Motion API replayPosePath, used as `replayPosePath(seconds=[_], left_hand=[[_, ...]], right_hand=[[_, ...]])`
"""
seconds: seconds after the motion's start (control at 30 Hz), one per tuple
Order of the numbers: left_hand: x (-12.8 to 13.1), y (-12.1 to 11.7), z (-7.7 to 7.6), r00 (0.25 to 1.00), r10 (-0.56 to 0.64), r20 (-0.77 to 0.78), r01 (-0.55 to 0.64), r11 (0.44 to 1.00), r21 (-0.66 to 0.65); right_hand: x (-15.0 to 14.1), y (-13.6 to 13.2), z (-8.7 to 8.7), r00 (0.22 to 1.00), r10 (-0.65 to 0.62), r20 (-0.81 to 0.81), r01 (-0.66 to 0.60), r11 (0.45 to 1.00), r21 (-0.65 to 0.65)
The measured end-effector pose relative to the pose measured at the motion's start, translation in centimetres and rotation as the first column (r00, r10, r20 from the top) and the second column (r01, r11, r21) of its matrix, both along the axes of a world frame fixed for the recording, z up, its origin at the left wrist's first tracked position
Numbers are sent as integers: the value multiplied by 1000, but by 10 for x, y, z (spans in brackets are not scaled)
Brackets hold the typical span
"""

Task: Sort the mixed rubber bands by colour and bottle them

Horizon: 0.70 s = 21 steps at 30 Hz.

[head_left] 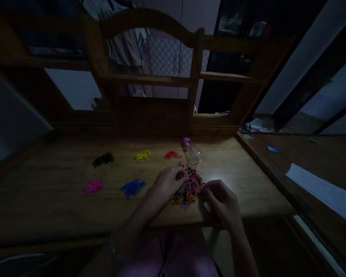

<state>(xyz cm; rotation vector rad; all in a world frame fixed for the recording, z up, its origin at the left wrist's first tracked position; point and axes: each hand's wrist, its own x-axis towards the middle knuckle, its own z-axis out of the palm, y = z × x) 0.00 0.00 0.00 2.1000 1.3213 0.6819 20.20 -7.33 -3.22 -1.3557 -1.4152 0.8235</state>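
A mixed heap of small, thin coloured bands (192, 186), looking like rubber bands, lies on the wooden desk (236, 165). My left hand (170, 181) rests at the heap's upper left, thumb and forefinger curled together over the bands. At the heap's right edge, my right hand (222, 200) pinches at a pink band; its fingertips are dim and partly hidden. Farther left lie single-colour piles: black (103, 159), yellow (142, 155), red (172, 154), pink (93, 186) and blue (133, 188). Just behind the heap, a clear bottle (193, 152) with a pink top lies on its side.
A wooden shelf unit (150, 79) rises along the desk's back edge. To the right is a lower brown surface (308, 165) with a white paper sheet (320, 188) and a small blue item (273, 149). The room is dim.
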Motion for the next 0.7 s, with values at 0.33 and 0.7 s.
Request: replayPosePath(seconds=[0.33,0.7], left_hand=[[16,-11,12,971,-31,-239,45,997,54],[17,-14,0,929,-38,-368,98,985,145]], right_hand=[[0,0,-2,1000,11,-18,-11,1000,0],[-2,0,0,1000,1,-25,0,1000,21]])
